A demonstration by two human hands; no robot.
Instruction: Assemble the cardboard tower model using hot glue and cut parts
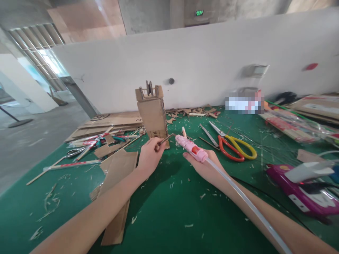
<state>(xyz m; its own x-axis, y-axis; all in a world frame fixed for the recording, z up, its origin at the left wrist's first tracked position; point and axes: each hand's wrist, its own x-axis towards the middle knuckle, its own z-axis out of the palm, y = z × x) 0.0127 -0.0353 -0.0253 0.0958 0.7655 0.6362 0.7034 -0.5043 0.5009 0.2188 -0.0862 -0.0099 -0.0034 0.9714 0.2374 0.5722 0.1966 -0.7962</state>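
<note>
Between the fingertips of my left hand [152, 153] is a thin brown stick [167, 138], its far end close to the tip of a pink glue gun [192, 147]. My right hand [205, 164] is closed around that gun, and a long translucent glue stick [238, 192] runs out of its back over my forearm. Just behind my left hand stands an upright cardboard tower [153, 118], with small cardboard discs [149, 88] on a crosspiece at its top. Whether the gun's tip touches the stick is too small to tell.
Red-and-yellow-handled scissors [235, 148] lie open at the right. A purple power strip [296, 194] with plugs is at the far right. Cut cardboard [119, 176], wrapped sticks [72, 164] and scraps cover the left side of the green table [164, 218]. A white partition [201, 67] stands behind.
</note>
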